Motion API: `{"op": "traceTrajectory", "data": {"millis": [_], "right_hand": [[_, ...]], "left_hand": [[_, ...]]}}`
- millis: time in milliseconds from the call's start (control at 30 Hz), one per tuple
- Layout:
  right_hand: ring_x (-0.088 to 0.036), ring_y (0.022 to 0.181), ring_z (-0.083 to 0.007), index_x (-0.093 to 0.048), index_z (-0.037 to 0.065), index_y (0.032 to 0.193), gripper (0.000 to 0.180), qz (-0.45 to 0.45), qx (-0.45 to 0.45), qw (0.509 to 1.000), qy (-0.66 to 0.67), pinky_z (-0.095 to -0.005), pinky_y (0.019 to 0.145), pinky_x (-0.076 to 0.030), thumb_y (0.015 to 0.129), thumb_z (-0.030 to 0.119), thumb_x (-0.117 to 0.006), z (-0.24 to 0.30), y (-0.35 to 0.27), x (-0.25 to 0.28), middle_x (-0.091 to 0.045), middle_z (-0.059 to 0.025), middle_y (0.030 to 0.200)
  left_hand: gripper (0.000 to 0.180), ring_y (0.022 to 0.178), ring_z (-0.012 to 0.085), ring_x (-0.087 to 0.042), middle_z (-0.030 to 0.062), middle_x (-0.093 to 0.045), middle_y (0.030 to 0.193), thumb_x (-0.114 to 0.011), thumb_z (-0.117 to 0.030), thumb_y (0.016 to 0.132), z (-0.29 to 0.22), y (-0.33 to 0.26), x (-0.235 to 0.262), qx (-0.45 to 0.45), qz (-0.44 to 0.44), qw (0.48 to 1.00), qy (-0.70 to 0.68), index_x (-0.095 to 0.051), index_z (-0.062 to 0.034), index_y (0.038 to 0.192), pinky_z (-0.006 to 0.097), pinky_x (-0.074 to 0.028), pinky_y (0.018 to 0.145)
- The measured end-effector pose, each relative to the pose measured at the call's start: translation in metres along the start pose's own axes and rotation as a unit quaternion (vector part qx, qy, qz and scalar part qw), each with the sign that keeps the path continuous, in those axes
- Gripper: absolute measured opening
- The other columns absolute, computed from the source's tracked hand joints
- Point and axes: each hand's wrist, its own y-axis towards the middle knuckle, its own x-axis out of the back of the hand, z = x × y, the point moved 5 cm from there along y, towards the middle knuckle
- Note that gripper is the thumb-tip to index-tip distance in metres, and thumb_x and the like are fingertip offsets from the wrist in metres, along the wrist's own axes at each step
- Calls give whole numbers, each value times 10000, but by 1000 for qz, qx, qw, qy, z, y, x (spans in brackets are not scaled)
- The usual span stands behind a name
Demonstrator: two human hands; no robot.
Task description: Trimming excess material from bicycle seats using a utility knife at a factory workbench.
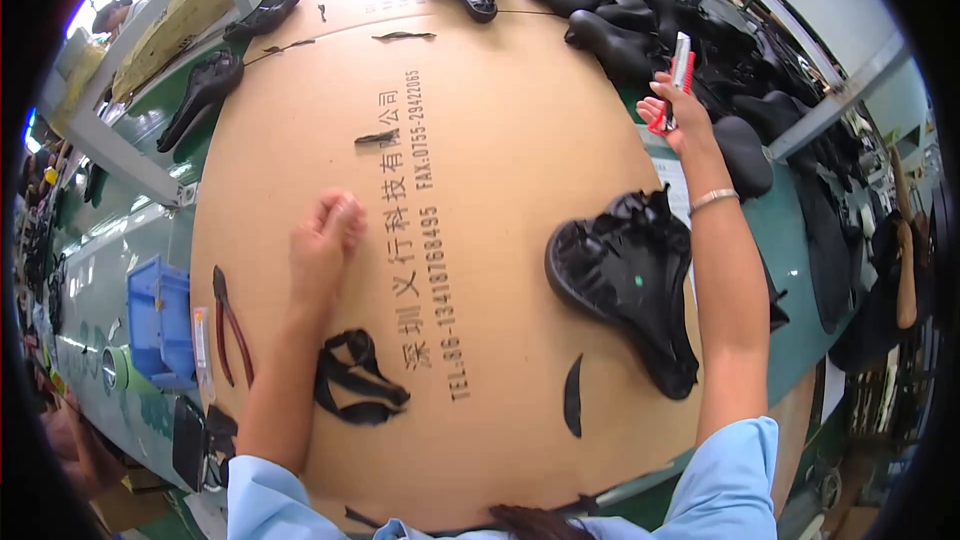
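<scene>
My right hand [678, 112] is raised at the far right edge of the cardboard, wrapped round a red and silver utility knife [683, 62] that points up and away. My left hand [328, 225] hovers over the middle left of the board, slightly blurred, its fingers curled with nothing visible in them. A black bicycle saddle [625, 270] lies underside up beside my right forearm. Below my left hand is a looped black offcut [355, 380]. A thin curved black strip [573, 396] lies near the saddle.
The cardboard sheet [500, 190] covers the green table [90, 270]. Many black saddles [620, 45] are piled at the far right, others along the far left edge. Red-handled pliers [232, 330], a blue bin [160, 325] and a phone [189, 442] lie left. Metal posts [850, 90] rise on both sides.
</scene>
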Motion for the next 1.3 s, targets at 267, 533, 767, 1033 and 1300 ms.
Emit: {"op": "traceTrajectory", "data": {"millis": [267,533,767,1033,1300], "right_hand": [[-486,1152,-360,-565,187,1141,355,-98,-13,987,129,-573,874,-476,822,72,-672,-25,91,-30,-494,-91,1253],[-669,834,-220,-542,89,1244,347,189,-45,979,63,-322,695,-584,925,216,-588,0,-126,-117,-626,-116,1052],[-670,747,-164,-469,22,1337,476,291,-123,948,-34,-253,628,-526,911,180,-611,17,-364,-116,-638,-74,888],[-567,803,-49,-587,8,1208,382,79,-15,967,-240,-210,699,-476,855,115,-688,-64,-443,-37,-654,-17,1009],[-539,652,-60,-545,11,1260,449,73,-111,969,-207,-188,593,-460,839,99,-673,-85,-481,-44,-594,-14,853]], "left_hand": [[206,645,45,-480,-49,-541,697,-630,-194,916,0,-9,-11,-25,6,997,74,-613,-2,846,191,-389,588],[482,900,206,-598,116,-580,1128,-783,-162,736,-38,-28,-7,-274,-66,926,249,-570,-48,1154,317,-489,725],[820,1175,343,-516,200,-499,1259,-818,-50,579,-111,-118,8,-482,46,847,220,-420,-59,1296,387,-422,985],[642,1020,147,-519,85,-551,1118,-732,-386,819,-52,-188,43,178,65,977,-97,-449,-12,1257,268,-393,931],[197,815,266,-526,85,-563,784,-701,-228,810,-96,-226,-3,-205,75,915,338,-645,-47,755,390,-417,726]]}}
